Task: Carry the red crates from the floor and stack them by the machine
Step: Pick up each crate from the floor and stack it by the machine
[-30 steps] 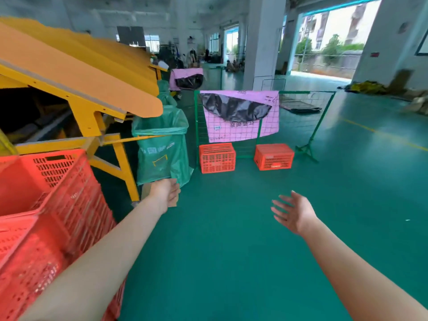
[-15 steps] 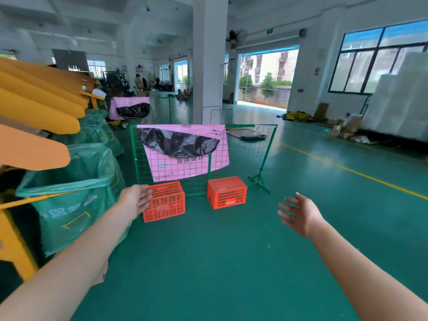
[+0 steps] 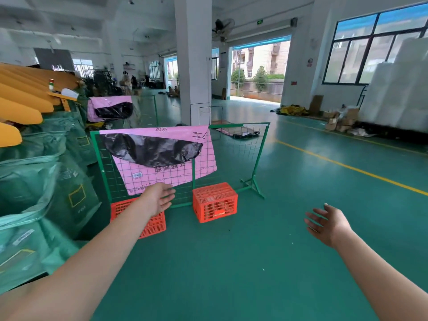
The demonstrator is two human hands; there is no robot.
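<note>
Two red slatted crates stand upside down on the green floor in front of a green wire fence panel. The right crate [image 3: 215,202] is fully in view. The left crate [image 3: 152,224] is partly hidden behind my left forearm. My left hand [image 3: 158,198] reaches forward, fingers relaxed and empty, above the left crate and short of it. My right hand [image 3: 327,224] is held out to the right, fingers spread, holding nothing, well away from both crates.
The green wire fence panel [image 3: 256,158] carries a pink sheet [image 3: 203,167] and a black bag [image 3: 150,150]. Large green sacks [image 3: 41,181] and a yellow machine [image 3: 20,100] fill the left side. A white pillar [image 3: 193,61] stands behind. Open green floor [image 3: 231,274] lies ahead.
The view has swung right, away from the stacked crates and machine. The two floor crates have come closer. Both hands stay empty, and the left one has lifted forward.
</note>
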